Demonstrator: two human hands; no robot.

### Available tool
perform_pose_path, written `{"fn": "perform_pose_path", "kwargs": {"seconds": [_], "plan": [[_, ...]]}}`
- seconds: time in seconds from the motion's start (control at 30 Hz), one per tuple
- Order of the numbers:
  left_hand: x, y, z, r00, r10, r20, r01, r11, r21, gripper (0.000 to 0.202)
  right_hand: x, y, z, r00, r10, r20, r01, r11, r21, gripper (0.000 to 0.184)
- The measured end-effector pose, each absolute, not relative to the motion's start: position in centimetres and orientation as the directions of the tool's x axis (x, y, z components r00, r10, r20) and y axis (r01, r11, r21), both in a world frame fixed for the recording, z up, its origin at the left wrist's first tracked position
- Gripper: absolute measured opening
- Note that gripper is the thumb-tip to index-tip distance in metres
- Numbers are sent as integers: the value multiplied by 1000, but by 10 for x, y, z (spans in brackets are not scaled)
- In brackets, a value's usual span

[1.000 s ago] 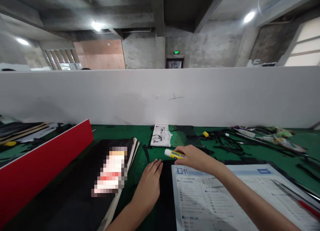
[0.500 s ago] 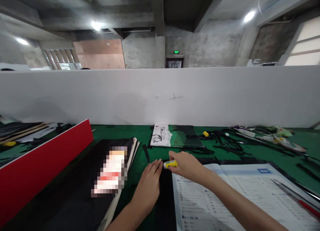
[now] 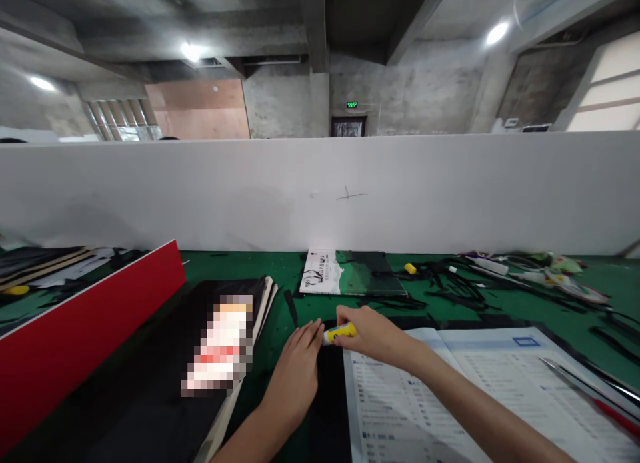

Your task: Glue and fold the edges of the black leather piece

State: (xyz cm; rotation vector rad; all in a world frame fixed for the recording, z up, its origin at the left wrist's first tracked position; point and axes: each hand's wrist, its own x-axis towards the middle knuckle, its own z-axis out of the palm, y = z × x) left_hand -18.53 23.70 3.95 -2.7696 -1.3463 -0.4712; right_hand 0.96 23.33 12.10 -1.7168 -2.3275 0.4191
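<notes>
A yellow glue stick (image 3: 342,332) is gripped in my right hand (image 3: 367,329), its white end tilted down to the left against black paper (image 3: 331,389). My left hand (image 3: 301,349) lies flat with its fingers stretched out at the left edge of that paper, its fingertips close to the glue stick's end. The black paper sticks out from beneath an open printed book (image 3: 395,396), which lies under my right forearm. I cannot make out any glue on the paper.
A black-covered book (image 3: 150,356) lies at the left beside a red panel (image 3: 100,293). Ahead are a green-and-white book (image 3: 353,273), a yellow cap (image 3: 410,268) and black scraps (image 3: 455,293). Scissors (image 3: 585,383) rest on the open book. A white partition (image 3: 240,196) closes off the back.
My right hand has shifted the glue stick slightly left and down, along the black paper's edge. My left hand stays nearly in place.
</notes>
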Motion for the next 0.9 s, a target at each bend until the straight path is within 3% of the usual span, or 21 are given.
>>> {"fn": "perform_pose_path", "kwargs": {"seconds": [0.9], "plan": [[-186, 235, 38, 573, 748, 334, 756, -640, 137, 65, 11, 234, 117, -240, 971, -7, 927, 227, -299, 16]]}}
